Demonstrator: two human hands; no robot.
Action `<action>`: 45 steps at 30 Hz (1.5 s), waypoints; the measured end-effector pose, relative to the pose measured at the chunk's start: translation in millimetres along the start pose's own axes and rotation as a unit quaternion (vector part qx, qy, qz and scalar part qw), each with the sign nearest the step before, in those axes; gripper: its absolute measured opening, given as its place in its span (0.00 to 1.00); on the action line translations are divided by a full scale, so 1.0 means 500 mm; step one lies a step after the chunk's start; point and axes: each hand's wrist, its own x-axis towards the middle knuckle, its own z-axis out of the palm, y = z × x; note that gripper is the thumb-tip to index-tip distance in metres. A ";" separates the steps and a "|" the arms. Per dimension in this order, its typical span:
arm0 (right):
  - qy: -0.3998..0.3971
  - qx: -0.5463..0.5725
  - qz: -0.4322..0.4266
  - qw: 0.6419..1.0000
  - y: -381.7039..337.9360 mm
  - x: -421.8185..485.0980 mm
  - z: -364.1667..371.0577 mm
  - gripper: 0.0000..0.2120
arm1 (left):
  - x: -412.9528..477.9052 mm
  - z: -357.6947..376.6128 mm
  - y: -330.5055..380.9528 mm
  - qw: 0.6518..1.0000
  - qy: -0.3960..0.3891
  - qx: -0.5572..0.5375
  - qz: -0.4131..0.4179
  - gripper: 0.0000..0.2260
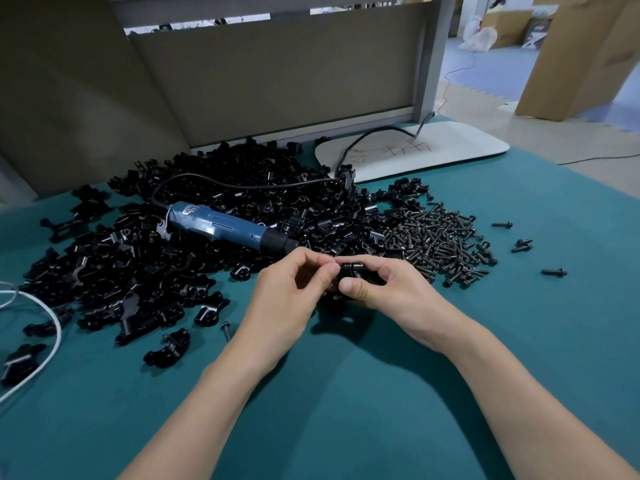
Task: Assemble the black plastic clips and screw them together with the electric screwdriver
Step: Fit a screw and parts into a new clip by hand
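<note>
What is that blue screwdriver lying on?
The blue screwdriver lies on top of the heap of black clips, its black cord trailing back over them. Whether it touches the teal table cover underneath cannot be seen; the clips cover that spot.

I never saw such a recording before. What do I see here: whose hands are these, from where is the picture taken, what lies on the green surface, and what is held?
There is no machine: a person works with bare hands. The one picture comes from a camera on the person's head, looking down. The left hand and right hand together hold one black plastic clip above the teal table cover. Behind lie a pile of clips, with a blue electric screwdriver on it, and a heap of screws to its right.
</note>
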 end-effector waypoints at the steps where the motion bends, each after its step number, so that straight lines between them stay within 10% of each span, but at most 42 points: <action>1: -0.003 0.005 0.001 1.000 0.001 0.001 0.000 0.17 | -0.002 0.000 -0.001 1.000 0.003 0.010 0.014 0.05; 8: -0.020 0.040 0.005 0.999 0.005 0.000 -0.002 0.18 | -0.007 0.000 -0.005 0.998 0.005 0.013 0.053 0.05; 22: 0.032 -0.096 -0.060 0.993 -0.012 -0.007 0.015 0.16 | 0.015 -0.021 0.024 0.984 -0.092 -0.064 -0.140 0.11; 39: -0.043 0.204 0.050 0.977 -0.011 -0.007 0.009 0.17 | 0.000 -0.011 0.007 0.992 -0.031 0.081 0.096 0.06; 45: -0.031 0.203 0.034 0.978 -0.011 -0.003 0.013 0.16 | 0.004 -0.014 0.011 0.999 -0.042 -0.011 0.025 0.07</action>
